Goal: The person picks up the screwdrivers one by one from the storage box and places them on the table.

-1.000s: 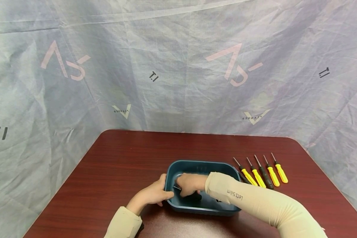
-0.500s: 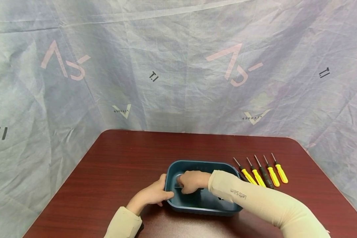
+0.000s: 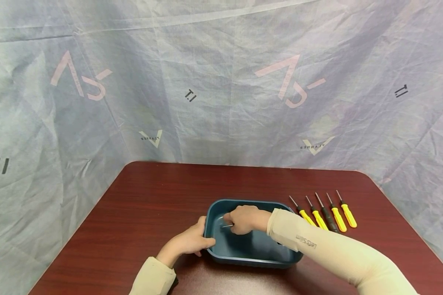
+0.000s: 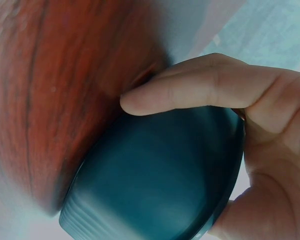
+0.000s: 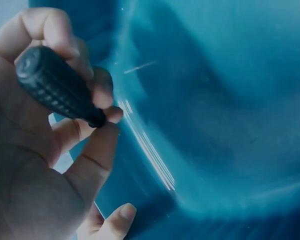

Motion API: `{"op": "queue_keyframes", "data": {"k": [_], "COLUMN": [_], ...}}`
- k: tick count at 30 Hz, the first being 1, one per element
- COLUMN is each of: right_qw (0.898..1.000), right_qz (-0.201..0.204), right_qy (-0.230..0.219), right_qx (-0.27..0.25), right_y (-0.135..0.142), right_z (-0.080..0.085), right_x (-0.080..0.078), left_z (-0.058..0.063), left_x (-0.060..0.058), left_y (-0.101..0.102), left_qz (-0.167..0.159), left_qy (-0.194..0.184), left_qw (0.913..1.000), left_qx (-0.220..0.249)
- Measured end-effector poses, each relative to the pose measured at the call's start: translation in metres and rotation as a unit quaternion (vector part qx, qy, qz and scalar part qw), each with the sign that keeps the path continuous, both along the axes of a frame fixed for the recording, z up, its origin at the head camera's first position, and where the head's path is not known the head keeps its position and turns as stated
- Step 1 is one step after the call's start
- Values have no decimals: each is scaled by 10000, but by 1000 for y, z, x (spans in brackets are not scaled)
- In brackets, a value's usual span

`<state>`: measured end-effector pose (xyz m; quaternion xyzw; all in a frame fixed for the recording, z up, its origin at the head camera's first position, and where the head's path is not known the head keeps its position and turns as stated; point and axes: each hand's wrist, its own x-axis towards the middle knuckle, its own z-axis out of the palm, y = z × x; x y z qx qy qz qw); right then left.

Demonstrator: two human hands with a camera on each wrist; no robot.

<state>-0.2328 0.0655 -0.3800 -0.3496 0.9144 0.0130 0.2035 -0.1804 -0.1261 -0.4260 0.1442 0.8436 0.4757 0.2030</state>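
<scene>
A dark teal plastic bin (image 3: pixel 258 261) stands on the table. My left hand (image 3: pixel 190 239) grips its left end, the thumb over the rim and the fingers along the outer wall (image 4: pixel 155 170). My right hand (image 3: pixel 245 220) is over the bin's inside and pinches a screwdriver (image 5: pixel 55 87) near the front of its black ribbed handle. In the head view the thin metal shaft (image 3: pixel 227 225) points left, and the handle is hidden by the hand. The thumb of the left hand also shows low in the right wrist view.
Right of the bin, several screwdrivers lie side by side, shafts pointing away: yellow-handled ones (image 3: pixel 339 219) and a black-handled one (image 3: pixel 329 219). The right forearm crosses the bin's right rim. A grey printed cloth (image 3: pixel 221 82) hangs behind the reddish-brown table (image 3: pixel 151 192).
My right hand has risen and shifted slightly right inside the bin, bringing the screwdriver along. The left hand and bin have hardly moved.
</scene>
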Motion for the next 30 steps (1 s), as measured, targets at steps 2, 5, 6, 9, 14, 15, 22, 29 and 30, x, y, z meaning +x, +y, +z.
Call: {"op": "queue_keyframes", "data": {"k": [2,5,6,9,14,15,22,29,30], "right_qw": [9999,9995,9993,9986,9957,9948,9869,9783,9767], "right_qz": [8,13,1,-71,-82,-63,71,179,175], "right_qy": [120,320,379,518,915,1010,1606,2062,2136], "right_qx": [25,68,74,74,107,102,113,-118,-150], "right_y": [2,5,6,9,13,14,21,27,28], "right_z": [1,3,3,6,10,11,17,26,27], "right_x": [0,2,2,4,6,6,8,13,14], "left_z": [0,1,2,3,4,4,4,4,4], "left_x": [0,1,1,1,2,2,2,2,2], "left_y": [0,0,0,-1,0,0,1,0,1], "left_qz": [0,-22,-30,-47,-25,-18,10,-19,-18], "left_qy": [-14,-79,-93,-139,-62,-46,-10,-10,4], "left_qw": [10000,10000,9999,9999,10000,10000,10000,10000,10000], "left_qx": [14,57,69,85,59,57,49,72,66]}}
